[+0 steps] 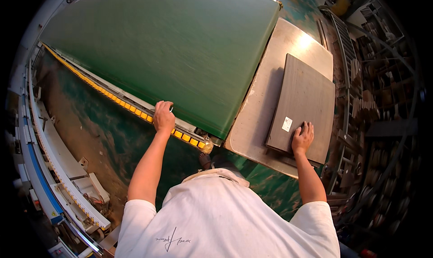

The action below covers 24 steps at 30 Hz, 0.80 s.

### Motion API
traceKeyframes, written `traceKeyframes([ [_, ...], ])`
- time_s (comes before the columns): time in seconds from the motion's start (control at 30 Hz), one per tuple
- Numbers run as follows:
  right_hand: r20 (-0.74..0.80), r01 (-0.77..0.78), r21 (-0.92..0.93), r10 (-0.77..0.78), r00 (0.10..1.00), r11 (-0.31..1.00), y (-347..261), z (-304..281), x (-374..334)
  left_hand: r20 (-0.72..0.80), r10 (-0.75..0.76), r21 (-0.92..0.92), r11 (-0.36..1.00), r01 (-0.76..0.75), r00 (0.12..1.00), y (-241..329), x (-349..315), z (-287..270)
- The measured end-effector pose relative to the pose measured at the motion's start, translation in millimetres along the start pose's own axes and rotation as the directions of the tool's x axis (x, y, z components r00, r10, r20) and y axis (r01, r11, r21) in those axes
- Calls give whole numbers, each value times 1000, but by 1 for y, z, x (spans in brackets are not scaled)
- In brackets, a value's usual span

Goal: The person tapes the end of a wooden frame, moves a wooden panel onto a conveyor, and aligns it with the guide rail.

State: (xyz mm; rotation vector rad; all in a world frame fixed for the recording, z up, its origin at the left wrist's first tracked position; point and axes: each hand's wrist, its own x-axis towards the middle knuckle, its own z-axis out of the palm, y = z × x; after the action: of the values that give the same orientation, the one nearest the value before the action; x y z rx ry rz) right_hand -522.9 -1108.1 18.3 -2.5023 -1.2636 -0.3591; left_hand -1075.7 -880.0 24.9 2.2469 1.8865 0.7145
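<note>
Mid-frame, the left hand curls at a green conveyor's edge — grip unclear; at right, the right hand, fingers slightly parted, touches a panel — white label illegible.

Right, a matt, wood-grained board bears a paper label; the smooth table beneath gleams far off. Left, the smooth green belt looks faintly glossy.

l head cam, fisheye, facing down, shirt v. close, l hand & r hand approx mid-range
</note>
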Motion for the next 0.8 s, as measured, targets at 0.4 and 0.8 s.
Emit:
traceKeyframes([
  [0.4,22,-21,6,21,1000,1000,-3,-2,1,62,-10,18,1000,9,998,-1,0,-1],
  [0.8,-10,14,-11,-14,1000,1000,-1,1,0,52,4,15,1000,-4,999,-4,0,2],
])
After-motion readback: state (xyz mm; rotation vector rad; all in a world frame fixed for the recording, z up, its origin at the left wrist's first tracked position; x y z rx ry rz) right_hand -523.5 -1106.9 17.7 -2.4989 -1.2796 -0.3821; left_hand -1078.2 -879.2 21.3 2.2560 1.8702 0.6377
